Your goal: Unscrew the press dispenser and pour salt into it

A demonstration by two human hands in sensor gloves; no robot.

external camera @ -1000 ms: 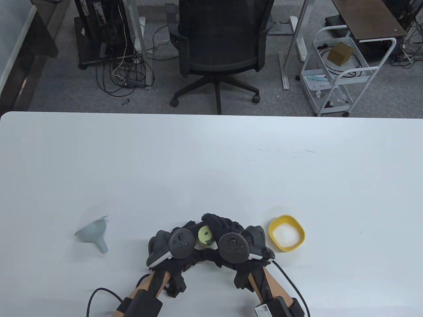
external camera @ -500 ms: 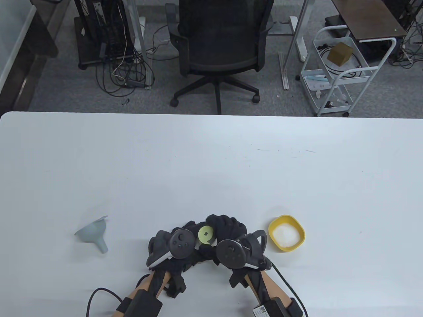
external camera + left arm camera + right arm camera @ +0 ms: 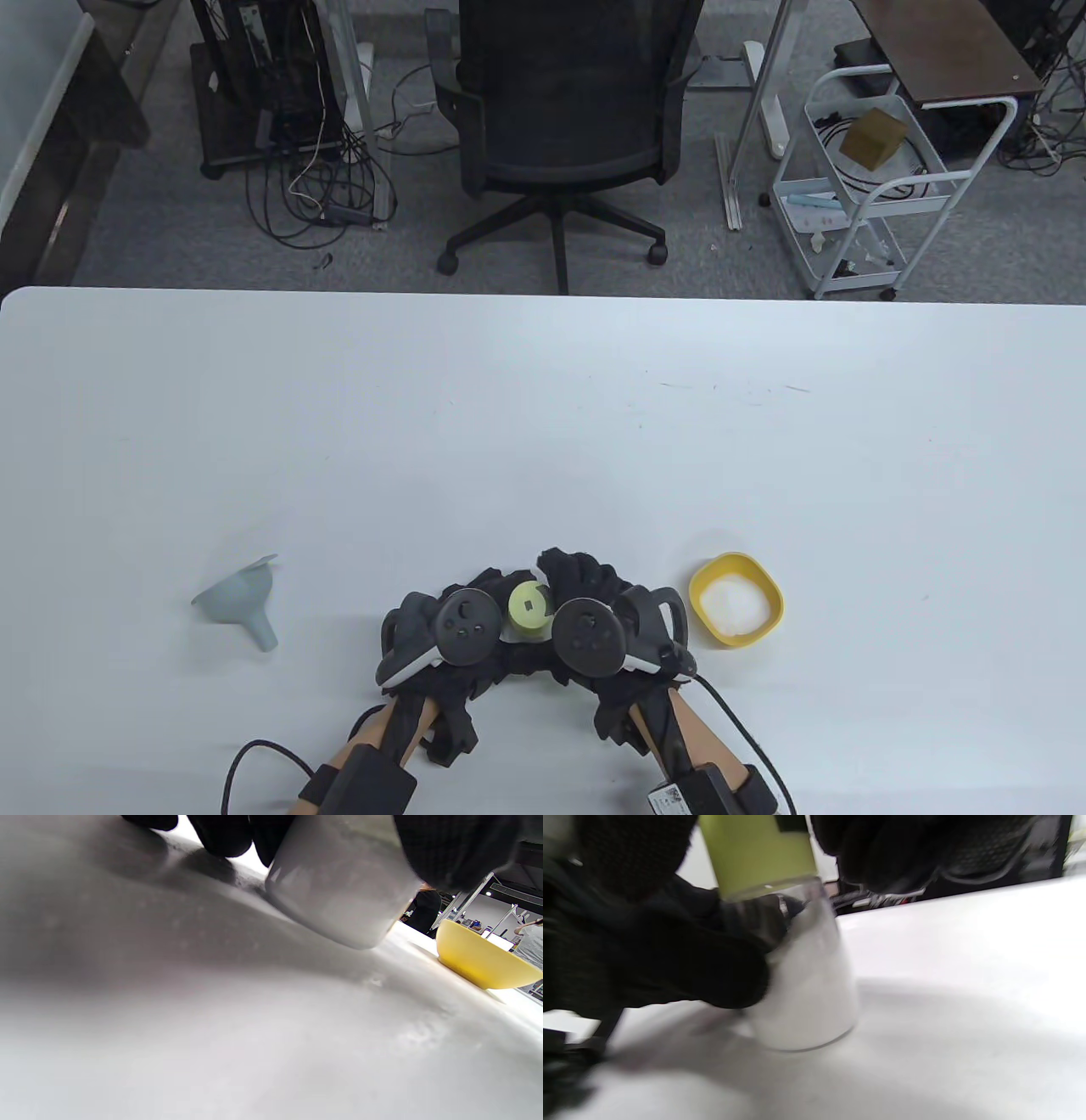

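The press dispenser stands on the table near the front edge, with a lime-green top [image 3: 529,606] and a clear body [image 3: 806,993] [image 3: 339,895]. My left hand [image 3: 475,607] grips the clear body from the left; its fingers [image 3: 683,955] wrap round it. My right hand [image 3: 585,586] grips the green top [image 3: 757,853] from above and the right. The yellow bowl [image 3: 736,599] holding white salt sits just right of my right hand and also shows in the left wrist view [image 3: 479,955]. A pale blue-grey funnel [image 3: 242,603] lies on its side to the left.
The white table [image 3: 543,441] stretches far behind the hands. A black office chair [image 3: 564,127] and a white wire cart [image 3: 874,187] stand on the floor beyond the far edge. Cables trail from both wrists at the front edge.
My right hand has turned around the green top: its tracker moved left toward the dispenser and the fingers shifted over the cap. The left hand, bowl and funnel stayed put.
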